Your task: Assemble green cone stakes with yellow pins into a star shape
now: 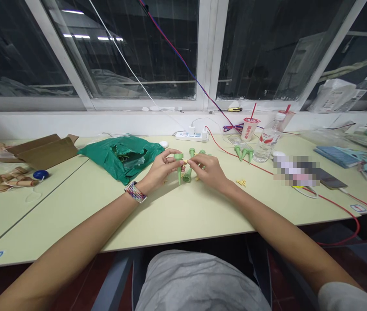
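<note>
My left hand (162, 169), with a patterned watch band on its wrist, is closed around a green plastic spike (179, 172). The spike is upright, wide end on top and point down. A small yellow plastic piece (185, 162) sits between the fingertips of both hands, pinched by my right hand (207, 171) beside the spike's wide end. Under and behind the fingers lie more green spikes, one with its open end (187, 177) facing me. Several loose yellow pieces (241, 183) lie right of my right hand. A few green spikes (244, 153) rest farther back.
A torn green plastic bag (121, 157) lies left of my hands, near a cardboard box (42, 151) and wooden toy parts. Back right are a water bottle (267, 138), a drink cup (250, 128) and a phone (327, 178). A red cable (225, 153) crosses the table.
</note>
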The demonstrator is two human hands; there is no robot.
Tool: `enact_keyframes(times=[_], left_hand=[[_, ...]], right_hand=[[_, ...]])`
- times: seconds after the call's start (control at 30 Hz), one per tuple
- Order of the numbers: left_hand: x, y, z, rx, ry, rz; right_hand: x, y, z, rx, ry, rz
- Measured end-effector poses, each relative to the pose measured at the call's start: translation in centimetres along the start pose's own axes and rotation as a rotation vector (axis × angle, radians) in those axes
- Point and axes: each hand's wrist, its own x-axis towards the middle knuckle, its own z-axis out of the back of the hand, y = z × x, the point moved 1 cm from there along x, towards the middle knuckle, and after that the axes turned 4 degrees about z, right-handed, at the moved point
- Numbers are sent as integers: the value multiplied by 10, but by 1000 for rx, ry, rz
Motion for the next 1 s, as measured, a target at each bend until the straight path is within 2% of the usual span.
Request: enact_keyframes(times=[0.1, 0.17, 0.27, 0.33, 0.47, 0.57, 0.77, 0.83, 0.93, 1.0], left_hand=[[0, 0, 0, 19, 11, 5], [0, 0, 0, 20, 11, 2], [0, 1, -1, 23, 14, 7], [-1, 0, -2, 32, 18, 15], [-3, -3, -6, 65, 19, 33], [-4, -3, -6, 80, 30, 31], [0, 1, 0, 123, 7, 3], [1, 2, 1, 141, 0, -14], [1, 2, -2, 172, -18, -39], [1, 2, -4, 171, -33, -44]], right_hand=[[1, -1, 3, 63, 53, -122], [1, -2, 5, 135, 29, -163], [1, -2, 7, 146, 5, -89], [1, -1, 7, 80, 40, -49], [-2, 0, 6, -68, 133, -97], [-3, -1, 6, -26, 100, -99], [-4, -4, 3, 48, -3, 80], [-4, -5, 2, 40, 5, 48], [-4, -6, 2, 83, 67, -100], [-3, -5, 3, 131, 57, -181]])
